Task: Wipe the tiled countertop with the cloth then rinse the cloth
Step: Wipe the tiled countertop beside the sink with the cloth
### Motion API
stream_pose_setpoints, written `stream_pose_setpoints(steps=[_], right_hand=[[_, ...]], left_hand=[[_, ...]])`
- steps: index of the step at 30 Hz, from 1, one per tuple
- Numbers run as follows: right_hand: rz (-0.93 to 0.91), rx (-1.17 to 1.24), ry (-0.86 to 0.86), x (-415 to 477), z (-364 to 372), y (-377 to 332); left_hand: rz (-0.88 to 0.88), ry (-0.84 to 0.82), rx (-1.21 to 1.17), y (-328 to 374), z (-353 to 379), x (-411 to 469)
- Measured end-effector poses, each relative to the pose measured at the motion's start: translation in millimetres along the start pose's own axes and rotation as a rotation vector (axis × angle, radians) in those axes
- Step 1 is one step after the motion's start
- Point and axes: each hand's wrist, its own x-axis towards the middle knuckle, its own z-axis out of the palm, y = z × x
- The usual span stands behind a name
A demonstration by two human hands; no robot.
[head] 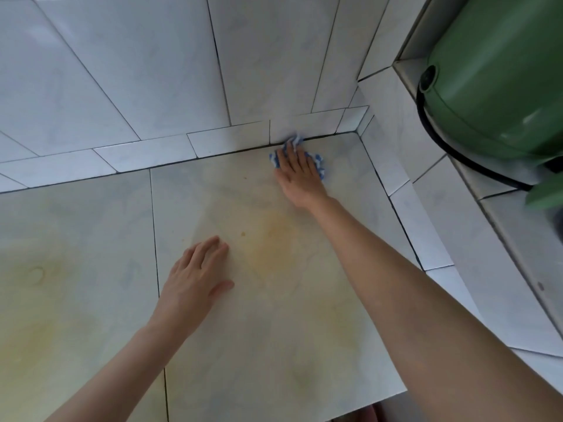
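Right grip (300, 175) pressing a blue-and-white cloth (319, 166) into the tabletop's (91, 300) far corner, at 1 o'clock.
Its fingers lie flat on the cloth, uncurled. The left grip (195, 278) rests flat and empty at 7 o'clock. A green container (493, 86) sits on a raised ledge (405, 71) at 2 o'clock. Yellow stains (268, 239) mark the tabletop, and white wall tiles (122, 71) rise behind.

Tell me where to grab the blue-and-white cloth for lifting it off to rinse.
Pinch the bunched middle of the cloth from above and the front: it lies crumpled against the back wall, pressed under the flat right hand.
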Motion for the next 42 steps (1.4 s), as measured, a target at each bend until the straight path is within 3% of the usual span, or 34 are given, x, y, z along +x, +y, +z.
stream_pose_setpoints(steps=[3, 6, 8, 12, 18, 23, 29, 31, 37, 42], right_hand=[[-0.033, -0.015, -0.007, -3, -1, 3], [0.035, -0.096, 0.090, -3, -12, 33], [0.114, -0.175, 0.168, -7, -20, 57], [0.323, -0.074, 0.150, -9, -28, 66], [-0.004, -0.205, 0.080, 9, -15, 25], [-0.021, -0.153, -0.020, 6, -13, 6], [-0.178, -0.070, -0.136, -6, 11, -50], [-0.170, -0.074, -0.112, -10, 10, -34], [0.076, -0.176, 0.097, -36, -7, 35], [0.082, -0.139, 0.083, -53, 17, 11]], left_hand=[[-0.004, 0.002, -0.011, 0, 0, 0], [-0.011, 0.012, -0.010, 0, 2, 0], [-0.013, 0.013, -0.007, 0, 2, 0], [-0.017, 0.013, -0.019, 0, 3, -1], [-0.008, 0.024, -0.022, 0, 2, 0], [0.001, 0.028, -0.008, 1, 4, -1], [0.008, 0.036, -0.016, 2, 4, 0], [0.009, 0.038, -0.015, 1, 5, 0], [0.017, 0.040, -0.024, 0, 5, -1], [0.000, 0.027, -0.050, 0, 4, -1]])
